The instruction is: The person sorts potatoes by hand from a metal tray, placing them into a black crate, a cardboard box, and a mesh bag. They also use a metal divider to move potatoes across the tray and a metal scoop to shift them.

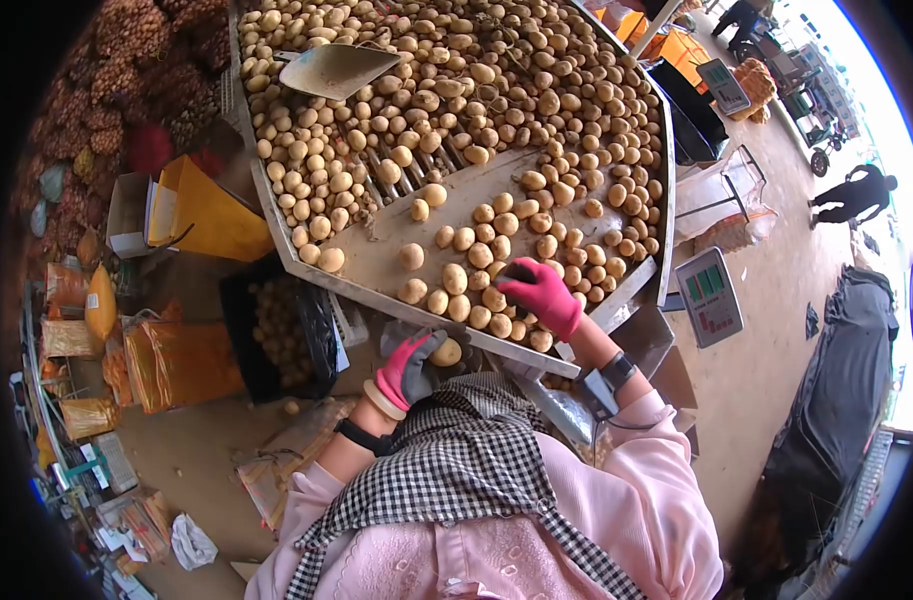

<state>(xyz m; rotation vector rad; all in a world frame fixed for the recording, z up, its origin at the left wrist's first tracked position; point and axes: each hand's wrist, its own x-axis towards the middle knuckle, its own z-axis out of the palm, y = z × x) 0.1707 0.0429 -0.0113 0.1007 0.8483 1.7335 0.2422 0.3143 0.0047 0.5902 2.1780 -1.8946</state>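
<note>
My left hand (412, 370), in a pink and grey glove, is at the front edge of the metal sorting table (366, 298). Its fingers are closed around a potato (446, 352). Over the table's front right part is my right hand (542, 296), gloved the same way. Its fingers curl down among loose potatoes (457, 307), and whatever they grip is hidden beneath the glove. A large heap of potatoes (446, 75) covers the back of the table. Bars of a metal grate (404, 178) show between some of them.
A metal scoop (338, 72) lies on the heap. Below the table's left side stands a black-lined crate (326, 345) holding potatoes. A yellow box (211, 215) and filled net sacks (126, 40) are at left. At right are a scale display (709, 297) and a distant person (856, 195).
</note>
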